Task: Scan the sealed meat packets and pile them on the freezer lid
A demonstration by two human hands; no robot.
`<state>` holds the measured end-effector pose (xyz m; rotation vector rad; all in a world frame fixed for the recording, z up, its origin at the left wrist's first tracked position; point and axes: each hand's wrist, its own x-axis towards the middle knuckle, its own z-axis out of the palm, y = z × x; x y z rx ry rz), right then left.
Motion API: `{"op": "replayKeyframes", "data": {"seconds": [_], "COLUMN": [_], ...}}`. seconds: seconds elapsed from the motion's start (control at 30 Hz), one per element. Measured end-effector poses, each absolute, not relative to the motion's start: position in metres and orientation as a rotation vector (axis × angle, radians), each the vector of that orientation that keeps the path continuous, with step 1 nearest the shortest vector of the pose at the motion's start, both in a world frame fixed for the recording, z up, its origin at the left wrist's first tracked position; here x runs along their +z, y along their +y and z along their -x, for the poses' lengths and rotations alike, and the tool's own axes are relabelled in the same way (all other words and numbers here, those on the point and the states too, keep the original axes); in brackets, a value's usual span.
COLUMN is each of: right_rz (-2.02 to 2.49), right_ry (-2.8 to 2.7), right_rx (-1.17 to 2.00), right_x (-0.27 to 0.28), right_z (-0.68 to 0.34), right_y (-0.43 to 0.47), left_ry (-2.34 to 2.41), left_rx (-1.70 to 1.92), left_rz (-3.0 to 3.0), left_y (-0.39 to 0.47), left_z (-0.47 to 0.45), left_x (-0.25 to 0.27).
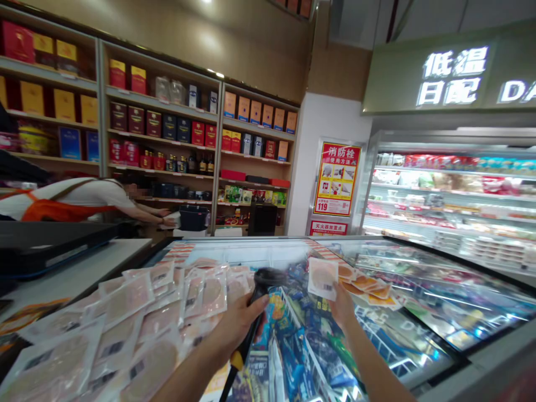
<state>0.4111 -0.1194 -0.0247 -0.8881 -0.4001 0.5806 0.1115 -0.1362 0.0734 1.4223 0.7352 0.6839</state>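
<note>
L fingers (257, 306) round blurred blk scanner (261, 286); R fingers (340, 296) pinching pkt (323, 276), print illegible.

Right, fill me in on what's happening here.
The person's left hand grips a black handheld scanner; the right hand holds up a small flat packet, both above a chest freezer. Similar packets lie spread on the left. A co-worker in an orange apron leans forward near the shelves.
</note>
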Motion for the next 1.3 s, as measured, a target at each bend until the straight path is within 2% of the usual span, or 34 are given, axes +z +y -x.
{"op": "replayKeyframes", "data": {"seconds": [0.37,0.63,0.8,1.1,1.3], "right_rz": [0.699,0.983,0.943,0.988,1.128], "right_ry": [-0.327,-0.581,-0.521,-0.445,-0.6], "right_rx": [0.703,0.538,0.553,0.558,0.673], "right_x": [-0.017,-0.014,-0.015,-0.019,-0.009], "right_z": [-0.406,-0.401,-0.403,-0.404,-0.363], "right_y": [-0.126,-0.131,-0.131,-0.128,-0.117], "left_ry": [0.635,0.577,0.541,0.643,0.862], "left_rx": [0.555,0.517,0.477,0.587,0.786], "left_rz": [-1.474,-1.423,-1.423,-1.46,-1.386], "left_y": [-0.142,-0.152,-0.154,-0.135,-0.118], "left_z": [-0.128,-0.148,-0.155,-0.125,-0.092], "left_x": [0.07,0.077,0.074,0.077,0.07]}}
